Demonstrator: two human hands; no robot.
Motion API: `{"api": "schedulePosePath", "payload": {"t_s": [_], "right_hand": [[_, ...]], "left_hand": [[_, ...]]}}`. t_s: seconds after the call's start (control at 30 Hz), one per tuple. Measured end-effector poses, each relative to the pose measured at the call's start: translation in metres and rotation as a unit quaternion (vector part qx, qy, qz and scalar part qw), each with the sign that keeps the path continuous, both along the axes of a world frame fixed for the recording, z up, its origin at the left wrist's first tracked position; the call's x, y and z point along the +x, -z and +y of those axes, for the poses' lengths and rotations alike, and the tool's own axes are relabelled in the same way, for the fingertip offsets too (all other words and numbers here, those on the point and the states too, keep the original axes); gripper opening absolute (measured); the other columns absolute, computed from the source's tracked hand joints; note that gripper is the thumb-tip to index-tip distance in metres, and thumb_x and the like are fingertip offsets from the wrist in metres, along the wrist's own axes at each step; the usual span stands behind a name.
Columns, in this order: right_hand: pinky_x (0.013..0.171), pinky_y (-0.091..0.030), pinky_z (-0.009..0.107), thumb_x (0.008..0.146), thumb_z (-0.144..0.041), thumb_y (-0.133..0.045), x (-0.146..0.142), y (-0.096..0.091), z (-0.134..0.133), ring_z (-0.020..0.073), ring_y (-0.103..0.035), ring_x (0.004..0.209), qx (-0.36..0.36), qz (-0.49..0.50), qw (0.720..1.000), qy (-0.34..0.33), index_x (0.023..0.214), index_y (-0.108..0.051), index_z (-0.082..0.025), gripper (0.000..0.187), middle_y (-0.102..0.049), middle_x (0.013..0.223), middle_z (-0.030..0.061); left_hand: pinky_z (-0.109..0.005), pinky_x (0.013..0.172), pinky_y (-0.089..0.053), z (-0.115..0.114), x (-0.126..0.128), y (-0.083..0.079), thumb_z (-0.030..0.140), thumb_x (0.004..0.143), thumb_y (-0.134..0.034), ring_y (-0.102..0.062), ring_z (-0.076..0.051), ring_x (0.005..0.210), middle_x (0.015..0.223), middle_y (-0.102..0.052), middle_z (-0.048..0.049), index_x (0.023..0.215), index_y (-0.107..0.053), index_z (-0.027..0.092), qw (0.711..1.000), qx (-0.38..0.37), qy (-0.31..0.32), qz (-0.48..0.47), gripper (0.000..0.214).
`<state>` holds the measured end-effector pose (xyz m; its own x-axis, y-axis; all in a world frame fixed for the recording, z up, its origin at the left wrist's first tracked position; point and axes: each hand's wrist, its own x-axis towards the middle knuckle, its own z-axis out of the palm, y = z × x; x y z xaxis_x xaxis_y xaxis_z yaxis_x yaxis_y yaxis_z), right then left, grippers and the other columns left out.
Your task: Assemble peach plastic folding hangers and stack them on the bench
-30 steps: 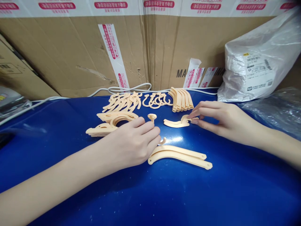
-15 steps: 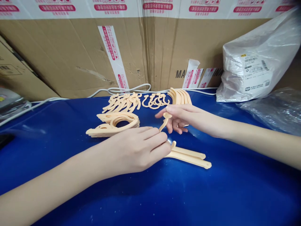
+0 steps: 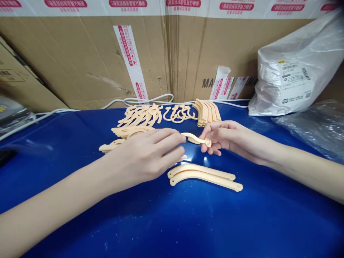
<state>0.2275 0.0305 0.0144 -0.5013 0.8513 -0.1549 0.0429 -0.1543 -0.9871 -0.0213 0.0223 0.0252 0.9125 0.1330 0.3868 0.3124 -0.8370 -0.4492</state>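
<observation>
A slim curved cream plastic piece (image 3: 197, 138) with a rounded end spans the gap between my two hands. My right hand (image 3: 223, 138) pinches its rounded end between thumb and fingers. At the other end, the bent fingers of my left hand (image 3: 153, 152) close on it, partly hiding it. A small cream tip (image 3: 184, 157) shows under the left fingers; what it belongs to is hidden. Below the hands, two long curved cream hanger arms (image 3: 204, 175) lie side by side on the blue table surface (image 3: 188, 222).
Behind my left hand are stacked cream frame-like parts (image 3: 113, 146). Farther back lie wavy strips (image 3: 139, 115), hooks (image 3: 178, 114) and a stack of curved arms (image 3: 208, 111). A white cable (image 3: 150, 100), cardboard boxes (image 3: 86, 64) and a plastic-wrapped package (image 3: 285, 79) border the back.
The small curved piece has tilted from upright to nearly level, and my right hand has closed on its rounded end. My left hand has moved slightly left, uncovering the two hanger arms.
</observation>
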Motion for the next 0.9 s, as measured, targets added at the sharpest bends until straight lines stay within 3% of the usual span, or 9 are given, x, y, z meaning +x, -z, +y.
{"api": "schedulePosePath", "payload": {"t_s": [0.1, 0.2, 0.3, 0.37, 0.47, 0.6, 0.73, 0.9], "right_hand": [[0.051, -0.044, 0.018, 0.079, -0.028, -0.072, 0.002, 0.001, 0.0, 0.0095, -0.061, 0.061, -0.006, -0.016, 1.0, -0.023, 0.073, -0.064, -0.015, 0.016, -0.072, 0.073, 0.0038], [0.054, -0.047, 0.019, 0.08, -0.031, -0.074, 0.002, 0.001, 0.0, 0.0103, -0.065, 0.065, -0.027, -0.027, 0.996, -0.078, 0.091, -0.068, -0.016, 0.02, -0.074, 0.078, 0.0038], [0.057, -0.049, 0.019, 0.083, -0.032, -0.071, 0.002, 0.001, -0.003, 0.0112, -0.067, 0.07, -0.028, -0.043, 0.992, -0.114, 0.098, -0.067, -0.015, 0.023, -0.076, 0.084, 0.0057], [0.059, -0.05, 0.02, 0.084, -0.033, -0.071, 0.002, 0.002, -0.004, 0.0118, -0.068, 0.073, -0.023, -0.038, 0.994, -0.095, 0.093, -0.066, -0.015, 0.021, -0.076, 0.087, 0.0069], [0.063, -0.052, 0.022, 0.083, -0.035, -0.071, 0.004, 0.002, -0.004, 0.0142, -0.069, 0.079, -0.025, -0.024, 0.998, -0.054, 0.09, -0.065, -0.015, 0.022, -0.075, 0.093, 0.0088], [0.062, -0.052, 0.021, 0.078, -0.036, -0.075, 0.006, 0.004, -0.003, 0.0116, -0.065, 0.077, -0.015, -0.013, 1.0, -0.014, 0.084, -0.07, -0.015, 0.022, -0.073, 0.091, 0.0057], [0.059, -0.052, 0.02, 0.075, -0.034, -0.078, 0.004, 0.007, -0.003, 0.0098, -0.06, 0.07, -0.023, -0.004, 1.0, 0.009, 0.077, -0.07, -0.015, 0.02, -0.067, 0.078, 0.0019], [0.06, -0.053, 0.02, 0.076, -0.028, -0.077, 0.003, 0.008, -0.005, 0.0101, -0.061, 0.072, -0.033, 0.02, 0.999, 0.013, 0.088, -0.069, -0.016, 0.019, -0.068, 0.079, 0.0011]], "left_hand": [[-0.033, 0.074, -0.054, 0.002, -0.003, 0.005, 0.012, 0.097, -0.045, -0.064, -0.023, 0.094, 0.108, -0.066, -0.0135, 0.095, -0.06, 0.012, 1.0, 0.002, -0.01, -0.008, 0.016], [-0.035, 0.079, -0.051, 0.003, -0.007, 0.005, 0.009, 0.098, -0.038, -0.062, -0.023, 0.098, 0.113, -0.064, -0.0142, 0.106, -0.057, 0.011, 1.0, -0.003, -0.015, -0.025, 0.021], [-0.034, 0.081, -0.049, -0.001, -0.008, 0.001, 0.01, 0.096, -0.043, -0.06, -0.022, 0.098, 0.114, -0.063, -0.0127, 0.114, -0.053, 0.012, 0.999, -0.004, -0.022, -0.043, 0.021], [-0.034, 0.077, -0.048, -0.006, -0.006, -0.001, 0.015, 0.095, -0.049, -0.06, -0.021, 0.09, 0.104, -0.065, -0.0099, 0.109, -0.055, 0.014, 0.998, -0.02, -0.022, -0.059, 0.015], [-0.033, 0.07, -0.045, -0.013, 0.0, -0.002, 0.026, 0.096, -0.05, -0.055, -0.019, 0.08, 0.085, -0.061, -0.0046, 0.089, -0.057, 0.017, 0.992, -0.113, -0.026, -0.047, 0.013], [-0.034, 0.067, -0.039, -0.018, 0.006, 0.003, 0.029, 0.094, -0.051, -0.049, -0.018, 0.077, 0.086, -0.057, -0.0031, 0.078, -0.054, 0.018, 0.969, -0.244, -0.044, -0.009, 0.018], [-0.037, 0.069, -0.035, -0.02, 0.007, 0.007, 0.031, 0.092, -0.053, -0.045, -0.02, 0.078, 0.09, -0.056, -0.0042, 0.079, -0.053, 0.018, 0.964, -0.262, -0.054, 0.005, 0.018], [-0.038, 0.069, -0.033, -0.022, 0.008, 0.011, 0.031, 0.091, -0.051, -0.044, -0.02, 0.077, 0.087, -0.054, -0.0037, 0.078, -0.053, 0.018, 0.962, -0.263, -0.062, 0.024, 0.019]]}}
